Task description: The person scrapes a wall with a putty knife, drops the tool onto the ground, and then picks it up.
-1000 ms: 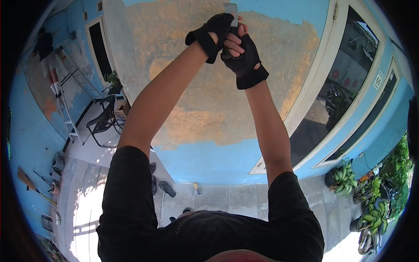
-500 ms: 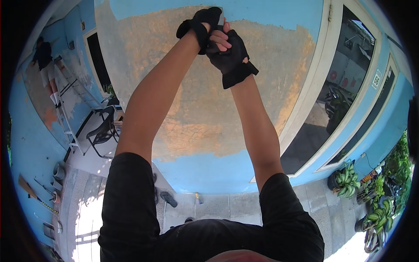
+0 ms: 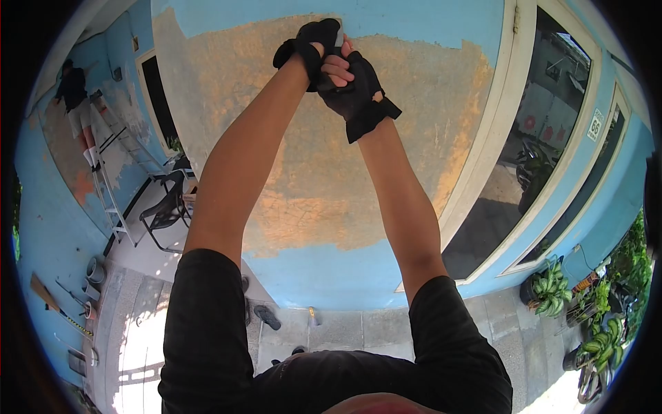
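Observation:
Both my hands, in black fingerless gloves, are raised together against a wall whose blue paint (image 3: 427, 21) ends in a ragged edge above a bare grey-tan patch (image 3: 310, 165). A scraper (image 3: 339, 40) shows only as a bit of flat grey blade beside the gloves; its handle is hidden. My left hand (image 3: 312, 50) is closed around it, back of the glove toward me. Just below and to the right, my right hand (image 3: 352, 86) is closed too, fingers curled and touching the left hand, gripping the same tool.
A white-framed glass door (image 3: 517, 138) stands to the right, with potted plants (image 3: 549, 290) below. At left, another person (image 3: 77, 110) stands on a ladder (image 3: 110, 200) near a black folding chair (image 3: 165, 210). A broom (image 3: 45, 293), pots and sandals (image 3: 267, 317) are lower down.
My two hands have moved slightly down and to the left with the scraper, staying together. Both remain closed, and the view has shifted a little.

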`<state>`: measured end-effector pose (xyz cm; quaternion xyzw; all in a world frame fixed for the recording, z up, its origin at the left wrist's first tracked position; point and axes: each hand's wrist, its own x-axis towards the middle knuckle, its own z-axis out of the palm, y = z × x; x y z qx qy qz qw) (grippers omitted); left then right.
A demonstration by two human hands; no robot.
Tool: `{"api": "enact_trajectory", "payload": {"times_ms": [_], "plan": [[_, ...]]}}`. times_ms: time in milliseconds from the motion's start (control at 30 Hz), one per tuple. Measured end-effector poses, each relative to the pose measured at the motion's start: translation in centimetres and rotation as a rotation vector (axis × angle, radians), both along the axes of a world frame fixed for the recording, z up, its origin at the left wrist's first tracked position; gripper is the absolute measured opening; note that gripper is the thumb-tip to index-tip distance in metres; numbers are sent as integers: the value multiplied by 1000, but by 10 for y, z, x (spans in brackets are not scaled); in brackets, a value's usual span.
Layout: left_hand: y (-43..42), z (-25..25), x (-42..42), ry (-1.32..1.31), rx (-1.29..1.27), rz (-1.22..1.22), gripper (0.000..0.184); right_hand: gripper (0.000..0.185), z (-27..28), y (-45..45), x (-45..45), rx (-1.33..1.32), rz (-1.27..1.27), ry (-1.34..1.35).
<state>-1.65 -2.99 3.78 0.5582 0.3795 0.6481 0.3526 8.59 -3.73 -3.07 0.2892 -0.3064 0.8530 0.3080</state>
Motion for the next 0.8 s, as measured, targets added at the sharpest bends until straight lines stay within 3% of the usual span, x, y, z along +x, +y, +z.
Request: {"api": "enact_trajectory", "payload": {"times_ms": [67, 100, 167, 267, 300, 367, 400, 433, 533, 600, 633, 667, 733, 800], "plan": [[29, 0, -11, 423, 192, 302, 39, 29, -5, -10, 0, -44, -81, -36], [26, 3, -12, 424, 197, 308, 39, 29, -2, -8, -2, -38, -76, -34], [24, 7, -7, 125, 84, 23, 39, 29, 6, -2, -4, 15, -93, -17], [41, 4, -19, 159, 11, -103, 38, 25, 4, -8, -4, -55, -77, -25], [44, 5, -19, 165, 13, -101, 38, 25, 2, -6, -4, -52, -75, -20], [51, 3, -19, 423, 172, 178, 38, 21, -4, -5, -3, -54, -107, -61], [17, 6, -5, 300, 124, 250, 38, 21, 0, -6, -3, -51, -111, -59], [3, 9, -1, 300, 122, 247, 38, 20, 4, -10, -4, -66, -172, -50], [6, 6, -8, 106, -199, 21, 39, 20, -5, -12, -4, -85, -212, -56], [44, 9, -18, 538, 190, 259, 37, 20, -5, -5, -6, -67, -198, -61], [48, 12, -17, 539, 198, 257, 37, 20, 0, 2, -7, -52, -191, -65], [54, 15, -15, 295, 94, 89, 37, 20, 3, 9, -7, -36, -185, -72], [46, 9, -13, 45, -31, -79, 38, 19, 4, -2, -6, -61, -207, -71], [35, 6, -14, 231, 75, 79, 39, 19, 4, -4, -7, -79, -226, -60]]}}
